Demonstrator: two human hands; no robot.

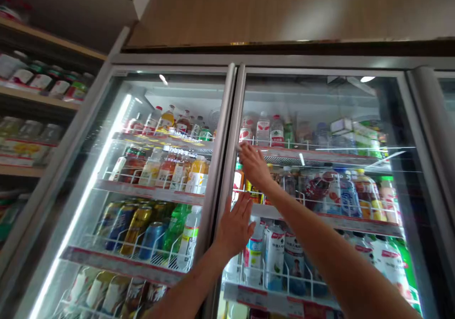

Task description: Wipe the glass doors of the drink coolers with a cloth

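Two glass fridge doors fill the middle, their frames meeting at a narrow upright seam. My left hand (236, 224) is raised with fingers stretched upward, by the left edge of the right-hand glass door (320, 101). Above it, my right hand (255, 168) reaches across from the lower right, fingers extended towards the silver door frame (239, 105). A small pale patch shows at its fingertips, too blurred to name. Neither hand shows a clear grip on anything, and I cannot tell whether they press on the glass. Bottled drinks (275, 252) stand behind the door.
The left-hand glass door (170, 86) covers more shelves with bottles and cans (137, 229). Open wooden shelves (42, 97) with jars and bottles stand at far left. A brown wood panel (284, 11) runs above the fridge. Another door frame (432, 120) rises at the right.
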